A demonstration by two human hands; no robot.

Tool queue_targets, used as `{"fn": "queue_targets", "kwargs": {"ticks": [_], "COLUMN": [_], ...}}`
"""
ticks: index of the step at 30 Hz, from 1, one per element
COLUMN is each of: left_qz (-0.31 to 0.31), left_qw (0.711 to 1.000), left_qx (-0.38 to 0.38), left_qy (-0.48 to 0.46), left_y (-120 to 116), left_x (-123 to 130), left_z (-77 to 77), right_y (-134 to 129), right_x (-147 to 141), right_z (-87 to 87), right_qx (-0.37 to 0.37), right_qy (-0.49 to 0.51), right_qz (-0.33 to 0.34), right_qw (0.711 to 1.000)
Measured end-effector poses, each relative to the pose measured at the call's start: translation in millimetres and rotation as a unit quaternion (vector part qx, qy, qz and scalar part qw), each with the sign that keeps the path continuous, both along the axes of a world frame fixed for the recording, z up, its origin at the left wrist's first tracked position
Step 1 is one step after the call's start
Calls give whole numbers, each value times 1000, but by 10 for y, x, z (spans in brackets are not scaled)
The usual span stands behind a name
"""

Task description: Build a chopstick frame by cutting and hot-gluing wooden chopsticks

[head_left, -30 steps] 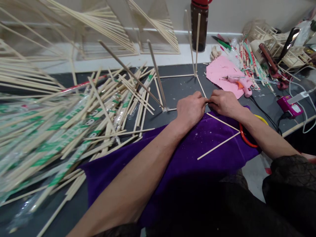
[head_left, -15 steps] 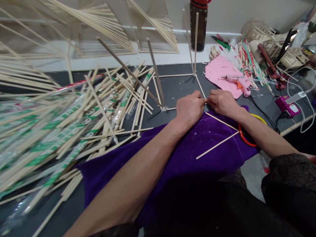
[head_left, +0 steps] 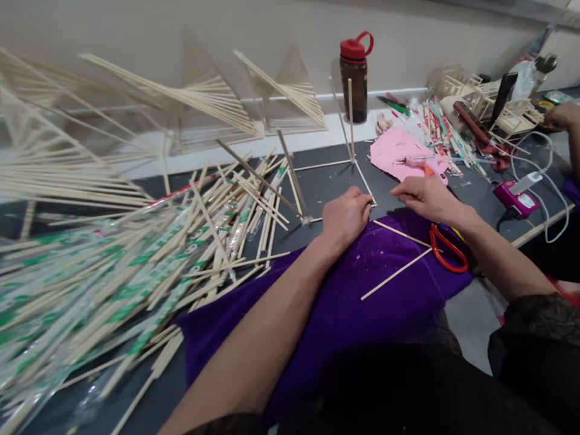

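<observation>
My left hand (head_left: 347, 214) is closed, its thumb and fingers pinching the near right corner of a square frame of thin wooden sticks (head_left: 364, 179). Upright and slanting sticks (head_left: 350, 118) rise from other corners of that frame. Just right of the corner, my right hand (head_left: 426, 196) hovers with loosely bent fingers and nothing visible in them. Beyond it lies a pink hot glue gun (head_left: 414, 161) on a pink sheet (head_left: 385, 148), partly hidden by the hand. Two loose sticks (head_left: 394, 275) and red-handled scissors (head_left: 448, 251) rest on the purple cloth (head_left: 326, 314) below my hands.
Heaped wooden sticks and plastic wrappers (head_left: 181, 254) cover the left side. Twisted stick models (head_left: 217, 109) stand along the wall, beside a brown bottle (head_left: 356, 90) with a red cap. A purple power adapter (head_left: 515, 199) with cables sits right. Another person's hand (head_left: 564, 115) shows at far right.
My right hand has let go of the frame's corner and moved right, apart from my left hand, which stays at the corner. The camera view has tilted up, showing more wall.
</observation>
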State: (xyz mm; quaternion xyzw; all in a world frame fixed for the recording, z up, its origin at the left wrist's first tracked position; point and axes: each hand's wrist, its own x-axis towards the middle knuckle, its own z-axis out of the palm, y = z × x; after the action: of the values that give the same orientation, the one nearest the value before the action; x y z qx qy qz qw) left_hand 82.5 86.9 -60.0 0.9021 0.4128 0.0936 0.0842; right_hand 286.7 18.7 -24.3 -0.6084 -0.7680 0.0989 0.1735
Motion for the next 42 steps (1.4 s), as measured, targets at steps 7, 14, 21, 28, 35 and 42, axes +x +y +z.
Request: {"fn": "queue_targets", "kwargs": {"ticks": [7, 14, 21, 28, 35, 42], "left_qz": [-3, -43, -78, 37, 27, 59], "left_qw": [999, 995, 996, 992, 993, 991], "left_qx": [11, 49, 29, 116, 74, 99], "left_qy": [32, 76, -3, 14, 84, 67], "left_y": [-25, -187, -396, 63, 425, 515], "left_x": [-39, -8, -838, -1481, -1249, -1583], "left_z": [21, 56, 98, 28, -32, -172], "right_y": [-167, 87, 151, 174, 129, 120], "right_x": [-119, -343, -261, -211, -220, -188], "right_z": [-60, -131, -339, -417, -461, -532], "right_qx": [-97, -56, -5, 6, 35, 59], "right_qy": [-125, -220, -201, -157, -174, -156], "right_qz": [0, 0, 17, 9, -6, -5], "right_qw": [987, 974, 979, 988, 984, 986]}}
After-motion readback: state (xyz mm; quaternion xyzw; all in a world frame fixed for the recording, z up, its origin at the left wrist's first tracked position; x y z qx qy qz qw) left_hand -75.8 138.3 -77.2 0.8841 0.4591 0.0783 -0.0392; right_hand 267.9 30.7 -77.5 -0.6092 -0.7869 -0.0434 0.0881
